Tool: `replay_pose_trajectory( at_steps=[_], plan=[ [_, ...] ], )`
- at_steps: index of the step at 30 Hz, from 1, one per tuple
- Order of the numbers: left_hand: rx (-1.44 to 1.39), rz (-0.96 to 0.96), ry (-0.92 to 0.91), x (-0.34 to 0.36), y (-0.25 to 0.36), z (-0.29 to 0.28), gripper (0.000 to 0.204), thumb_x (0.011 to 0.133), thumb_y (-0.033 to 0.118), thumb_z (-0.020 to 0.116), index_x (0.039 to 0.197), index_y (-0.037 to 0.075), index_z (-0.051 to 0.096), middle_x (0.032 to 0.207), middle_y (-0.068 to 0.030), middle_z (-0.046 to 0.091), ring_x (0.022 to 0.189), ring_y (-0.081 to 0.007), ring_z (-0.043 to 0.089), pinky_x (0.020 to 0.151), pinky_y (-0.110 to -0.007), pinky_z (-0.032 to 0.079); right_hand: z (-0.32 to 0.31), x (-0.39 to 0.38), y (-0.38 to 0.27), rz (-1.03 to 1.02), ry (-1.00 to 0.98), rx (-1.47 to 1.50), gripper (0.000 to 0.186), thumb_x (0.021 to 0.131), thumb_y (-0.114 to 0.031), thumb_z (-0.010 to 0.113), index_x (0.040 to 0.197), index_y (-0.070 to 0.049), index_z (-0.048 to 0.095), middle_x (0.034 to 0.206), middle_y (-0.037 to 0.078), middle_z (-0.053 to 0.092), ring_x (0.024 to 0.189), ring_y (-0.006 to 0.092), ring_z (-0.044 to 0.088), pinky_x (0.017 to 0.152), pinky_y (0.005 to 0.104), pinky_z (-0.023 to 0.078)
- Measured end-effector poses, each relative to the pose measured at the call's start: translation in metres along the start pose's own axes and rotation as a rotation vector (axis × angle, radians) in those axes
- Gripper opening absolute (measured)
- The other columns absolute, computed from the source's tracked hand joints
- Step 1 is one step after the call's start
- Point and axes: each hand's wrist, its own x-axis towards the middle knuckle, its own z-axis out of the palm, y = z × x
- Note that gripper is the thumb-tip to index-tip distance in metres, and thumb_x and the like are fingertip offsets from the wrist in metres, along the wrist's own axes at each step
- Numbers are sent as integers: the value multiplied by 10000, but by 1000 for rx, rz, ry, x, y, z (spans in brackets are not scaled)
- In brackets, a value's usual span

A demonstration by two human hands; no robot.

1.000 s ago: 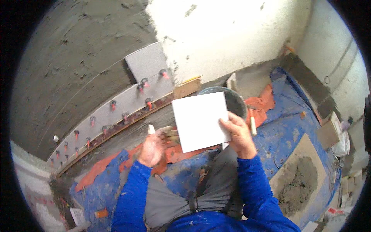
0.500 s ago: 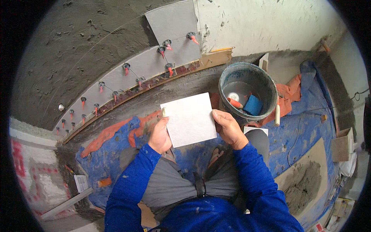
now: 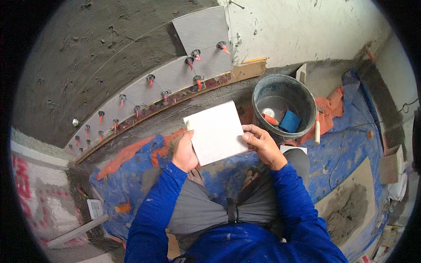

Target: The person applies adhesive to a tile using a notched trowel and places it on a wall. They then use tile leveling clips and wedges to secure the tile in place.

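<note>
A square white tile [image 3: 217, 133] is held level in front of me, gripped at its two sides. My left hand [image 3: 185, 151] grips its left edge, thumb at the edge, with something pale on the thumb tip. My right hand [image 3: 265, 147] holds the right edge, thumb on the face. Just beyond my right hand stands a dark bucket [image 3: 284, 90] holding a blue sponge [image 3: 290, 122] and an orange-handled tool [image 3: 270, 119]. Along the mortar-coated wall above, grey tiles [image 3: 184, 74] form a curved row with red-and-black clips [image 3: 151, 79], on a wooden strip [image 3: 247, 69].
A blue tarp [image 3: 333, 144] and orange cloth [image 3: 112, 162] cover the floor around my feet. A board with mortar [image 3: 346, 206] lies at lower right, cut pieces [image 3: 390, 168] against the right wall. A straight batten [image 3: 79, 230] lies at lower left.
My left hand has moved up onto the tile's left edge, and both hands now hold it. Since half a second ago the tile has tilted slightly and shifted a little upward.
</note>
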Motion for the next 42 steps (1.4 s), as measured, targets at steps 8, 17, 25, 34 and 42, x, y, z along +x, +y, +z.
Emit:
replay_pose_trajectory(
  at_steps=[8,17,25,34,42],
  plan=[
    [184,-191,-166,-4,19,9,839,1099,649,283,1499,-60,485,1448,-216,612,1317,-334,625,1111,-458,509,-8,-2,6,35,-39,83,362,991,-207,750,1283,-40,618,1058,77,740,910,164,730,829,339,608],
    [64,134,-207,4,-20,19,673,1067,483,567,1522,-3,471,1494,-169,582,1385,-333,560,1173,-500,435,8,-8,-4,-210,32,125,478,991,-165,745,1403,-39,538,1288,135,675,1152,240,688,968,432,599],
    [173,73,-224,14,-38,8,484,1067,232,633,1454,-38,526,1439,-165,625,1297,-307,632,1114,-495,501,-103,-188,15,-609,1011,-520,255,1010,-74,685,1246,24,675,1151,114,732,1060,176,699,932,326,566],
    [303,125,-143,10,-38,20,456,1086,217,578,1467,-27,518,1432,-178,632,1280,-325,654,1089,-476,540,-72,-274,54,-536,1290,-413,178,1023,-50,646,1184,20,674,1050,82,714,916,132,678,814,294,569],
    [70,-5,-252,8,-38,22,415,1087,180,549,1407,-85,538,1352,-178,676,1183,-311,710,1002,-466,603,-3,-109,6,-202,233,-141,458,1023,-173,710,1412,30,580,1240,124,711,1109,181,669,955,336,550]
  ],
)
